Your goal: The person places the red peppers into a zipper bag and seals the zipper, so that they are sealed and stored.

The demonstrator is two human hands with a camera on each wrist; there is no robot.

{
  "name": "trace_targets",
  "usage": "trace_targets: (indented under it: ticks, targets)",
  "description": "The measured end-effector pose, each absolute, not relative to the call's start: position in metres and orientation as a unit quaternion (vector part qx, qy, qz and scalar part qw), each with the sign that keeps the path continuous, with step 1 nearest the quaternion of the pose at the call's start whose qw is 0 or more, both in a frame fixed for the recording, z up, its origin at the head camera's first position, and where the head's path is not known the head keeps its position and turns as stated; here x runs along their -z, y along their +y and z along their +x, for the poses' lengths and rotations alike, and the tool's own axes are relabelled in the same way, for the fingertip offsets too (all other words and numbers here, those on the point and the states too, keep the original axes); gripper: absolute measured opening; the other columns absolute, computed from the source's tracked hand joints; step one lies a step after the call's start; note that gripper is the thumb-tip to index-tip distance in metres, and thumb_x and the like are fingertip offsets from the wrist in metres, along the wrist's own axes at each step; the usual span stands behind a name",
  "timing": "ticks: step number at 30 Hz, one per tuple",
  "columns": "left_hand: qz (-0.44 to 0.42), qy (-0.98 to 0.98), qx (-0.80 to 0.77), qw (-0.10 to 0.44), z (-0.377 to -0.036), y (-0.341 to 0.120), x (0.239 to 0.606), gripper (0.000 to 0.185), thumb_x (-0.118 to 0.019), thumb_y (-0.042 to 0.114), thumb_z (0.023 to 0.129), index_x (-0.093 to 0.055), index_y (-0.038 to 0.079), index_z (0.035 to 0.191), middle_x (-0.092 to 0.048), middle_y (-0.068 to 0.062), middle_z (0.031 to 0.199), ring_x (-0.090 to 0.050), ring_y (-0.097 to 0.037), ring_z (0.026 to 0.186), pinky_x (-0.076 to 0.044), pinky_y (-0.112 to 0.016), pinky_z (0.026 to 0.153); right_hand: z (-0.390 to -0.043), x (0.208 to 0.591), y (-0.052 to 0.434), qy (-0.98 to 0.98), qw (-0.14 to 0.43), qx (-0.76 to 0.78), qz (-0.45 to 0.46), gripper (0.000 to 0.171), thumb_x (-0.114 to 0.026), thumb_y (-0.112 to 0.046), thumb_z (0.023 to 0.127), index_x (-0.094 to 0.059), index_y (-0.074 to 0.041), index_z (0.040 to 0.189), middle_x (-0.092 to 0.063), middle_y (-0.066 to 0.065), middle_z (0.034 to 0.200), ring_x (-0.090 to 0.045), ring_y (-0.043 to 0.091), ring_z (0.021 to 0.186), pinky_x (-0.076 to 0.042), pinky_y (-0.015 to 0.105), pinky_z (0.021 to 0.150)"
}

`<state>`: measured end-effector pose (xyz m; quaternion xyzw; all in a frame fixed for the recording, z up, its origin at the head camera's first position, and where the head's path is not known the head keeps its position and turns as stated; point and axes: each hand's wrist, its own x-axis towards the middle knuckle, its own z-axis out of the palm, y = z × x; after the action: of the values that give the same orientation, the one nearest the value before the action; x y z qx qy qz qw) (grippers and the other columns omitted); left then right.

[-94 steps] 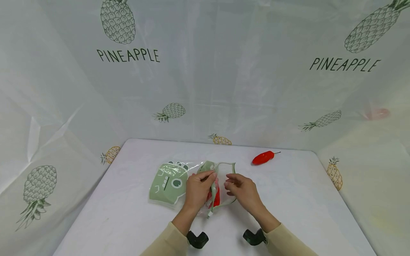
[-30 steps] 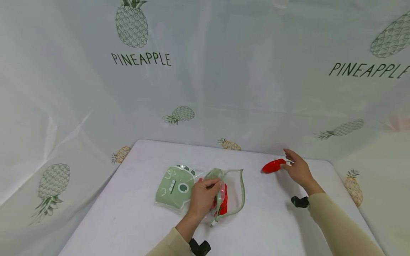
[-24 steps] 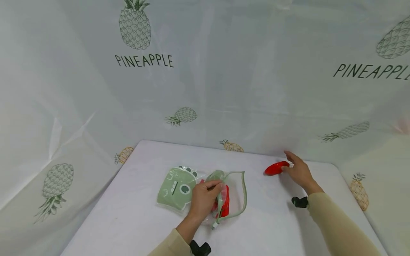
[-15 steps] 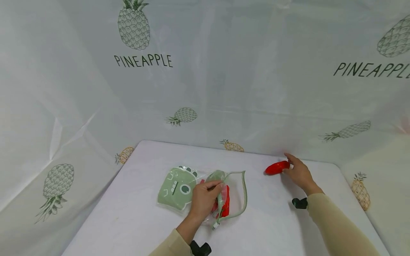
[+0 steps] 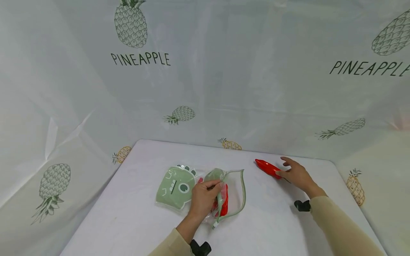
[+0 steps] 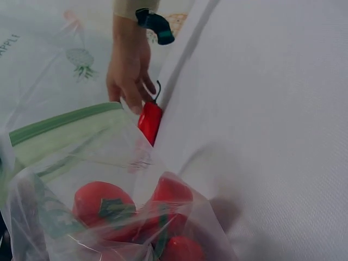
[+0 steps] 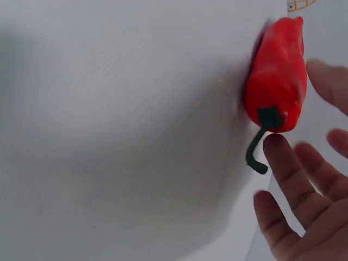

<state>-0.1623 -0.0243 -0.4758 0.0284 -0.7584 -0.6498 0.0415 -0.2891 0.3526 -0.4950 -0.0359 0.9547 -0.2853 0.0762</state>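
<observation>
In the head view my left hand (image 5: 202, 200) pinches the rim of a clear zip bag (image 5: 242, 185) with green edging and a green cartoon face. Red vegetables lie inside; the left wrist view shows a round red one (image 6: 103, 201) and others with green stems, through the plastic. The left fingers do not show in that view. At the back right lies a red chili pepper (image 5: 267, 168) with a dark green stem. My right hand (image 5: 298, 176) is at its stem end, fingers spread; in the right wrist view one fingertip (image 7: 276, 142) touches or nearly touches the pepper.
A white table (image 5: 128, 220) carries everything, and its back edge runs close behind the pepper. A pale curtain (image 5: 237, 81) printed with pineapples stands behind and at both sides. Black wrist mounts (image 5: 200, 248) sit by each sleeve.
Earlier both hands were at the bag; the right hand then went to the chili pepper. In the last half second the pepper turned, its tip now pointing back left. The left hand kept its hold.
</observation>
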Motion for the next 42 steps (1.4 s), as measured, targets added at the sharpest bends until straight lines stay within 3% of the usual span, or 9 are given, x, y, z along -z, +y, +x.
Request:
trace_targets:
  ticks: [4,12,19,29,37,42]
  targets:
    - [0.029,-0.759,0.649,0.041,-0.161,-0.025,0.475,0.021,-0.077,0.024,0.097,-0.084,0.011,0.112,-0.078,-0.003,0.102,-0.063,-0.013,0.084,-0.055,-0.018,0.066,-0.294,0.497,0.346,0.947,0.102,0.299,-0.052,0.076,-0.073,-0.041,0.099,-0.042,-0.001,0.156,-0.054,0.032,0.142,-0.057,0.048,0.123,-0.061,0.051,0.089]
    - [0.021,-0.754,0.655,0.046,-0.160,-0.026,0.474,0.020,-0.078,0.023,0.097,-0.084,0.009,0.110,-0.078,-0.005,0.097,-0.061,-0.010,0.080,-0.053,-0.017,0.063,-0.305,0.507,0.338,0.930,0.128,0.343,-0.041,0.079,-0.072,-0.039,0.100,-0.036,-0.004,0.161,-0.051,0.033,0.148,-0.051,0.049,0.131,-0.057,0.056,0.099]
    - [0.020,-0.752,0.657,0.050,-0.158,-0.024,0.474,0.021,-0.077,0.023,0.097,-0.083,0.009,0.111,-0.080,-0.006,0.105,-0.066,-0.010,0.087,-0.058,-0.017,0.072,-0.304,0.509,0.328,0.918,0.143,0.369,-0.032,0.079,-0.071,-0.039,0.100,-0.035,-0.007,0.162,-0.050,0.034,0.149,-0.050,0.049,0.132,-0.058,0.055,0.098]
    - [0.018,-0.755,0.654,0.049,-0.159,-0.023,0.474,0.020,-0.077,0.021,0.097,-0.083,0.009,0.111,-0.080,-0.007,0.107,-0.067,-0.011,0.091,-0.057,-0.016,0.073,-0.290,0.504,0.304,0.868,0.167,0.468,0.000,0.074,-0.069,-0.026,0.101,-0.032,-0.007,0.162,-0.044,0.029,0.150,-0.048,0.044,0.131,-0.062,0.041,0.092]
    - [0.019,-0.757,0.651,0.054,-0.158,-0.022,0.471,0.018,-0.078,0.021,0.096,-0.084,0.009,0.107,-0.080,-0.006,0.097,-0.063,-0.008,0.081,-0.053,-0.018,0.063,-0.273,0.499,0.292,0.835,0.139,0.532,0.000,0.057,-0.067,-0.021,0.103,-0.043,0.000,0.151,-0.051,0.026,0.147,-0.057,0.036,0.123,-0.060,0.033,0.090]
    - [0.020,-0.748,0.661,0.054,-0.158,-0.022,0.470,0.018,-0.080,0.020,0.094,-0.085,0.008,0.106,-0.079,-0.007,0.093,-0.061,-0.008,0.074,-0.050,-0.017,0.058,-0.260,0.497,0.286,0.824,0.114,0.555,-0.012,0.059,-0.071,-0.025,0.102,-0.044,0.000,0.149,-0.054,0.024,0.144,-0.060,0.034,0.120,-0.063,0.035,0.089]
